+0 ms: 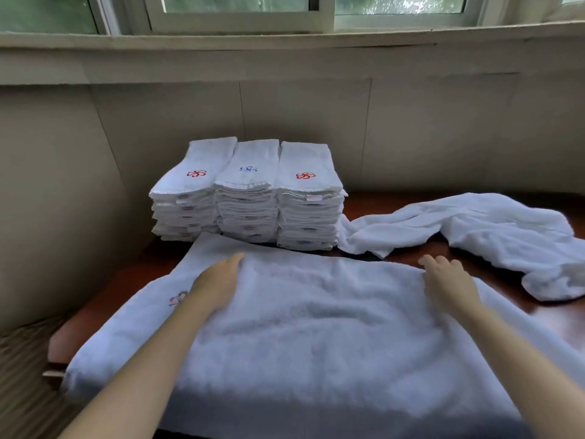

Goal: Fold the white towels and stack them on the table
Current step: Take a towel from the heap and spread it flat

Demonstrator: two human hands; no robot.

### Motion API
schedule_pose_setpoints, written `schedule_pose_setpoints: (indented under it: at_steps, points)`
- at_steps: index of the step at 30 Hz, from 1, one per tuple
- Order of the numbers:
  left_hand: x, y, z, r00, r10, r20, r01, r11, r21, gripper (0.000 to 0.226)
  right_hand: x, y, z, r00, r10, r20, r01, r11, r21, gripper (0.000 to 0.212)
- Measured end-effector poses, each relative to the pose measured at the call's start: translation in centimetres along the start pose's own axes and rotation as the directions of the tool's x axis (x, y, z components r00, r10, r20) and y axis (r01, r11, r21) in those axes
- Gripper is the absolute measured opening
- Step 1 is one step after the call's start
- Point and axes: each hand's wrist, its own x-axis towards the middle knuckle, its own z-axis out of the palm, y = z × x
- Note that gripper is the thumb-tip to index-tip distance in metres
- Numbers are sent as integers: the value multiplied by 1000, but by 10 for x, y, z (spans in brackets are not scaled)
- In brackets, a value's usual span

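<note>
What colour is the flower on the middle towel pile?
Blue; the flower logo shows best in the head view.

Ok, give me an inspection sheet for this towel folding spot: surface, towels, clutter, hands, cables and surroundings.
Surface: reddish-brown table, largely covered by towels.
Job's things: spread towel lying flat in front; three stacks of folded towels side by side at the back, with red, blue and red emblems on top; crumpled towel unfolded at the right.
Clutter: nothing seen.
Grips: left hand and right hand both rest flat on the spread towel near its far edge, fingers straight.
Cables: nothing seen.
Surroundings: wall directly behind the stacks, window above it.
</note>
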Motion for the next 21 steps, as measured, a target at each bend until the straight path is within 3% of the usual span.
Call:
schedule_pose_setpoints:
  at_steps: [5, 7, 9, 11, 14, 16, 17, 19, 21]
  points:
    - [28, 10, -4, 989, -135, -56, 144, 961, 237, 67, 16, -3, 9, 989, 1, 146, -11, 998, 64, 44]
    - [36, 12, -2, 983, -182, 21, 172, 958, 228, 76, 21, 1, 1, 964, 0, 265, -38, 990, 137, 42]
    - [40, 8, -4, 968, -210, 135, 188, 969, 162, 74, 22, 5, -12, 928, -25, 372, -39, 986, 163, 24]
    - [44, 3, -9, 951, -234, 204, 212, 969, 124, 56, 19, 6, -22, 889, -63, 454, 12, 994, 113, 2]
    - [45, 0, -17, 936, -208, 284, 194, 978, 75, 10, 13, 8, -31, 862, -71, 501, 53, 997, 49, 10]
    - [42, -1, -22, 931, -219, 293, 230, 973, -5, 8, 10, 10, -36, 913, -34, 406, 3, 997, 76, 12]
    - [41, -2, -25, 942, -242, 234, 260, 964, -49, 7, 9, 9, -40, 956, -9, 293, -20, 995, 96, 11]
    - [40, -4, -32, 959, -265, -103, 253, 961, -116, 7, 10, 5, -47, 995, 58, -77, -43, 981, 187, 5]
    - [37, -4, -40, 858, -234, -457, 145, 964, -223, 7, 11, -2, -57, 885, 107, -453, 24, 962, 274, 12]
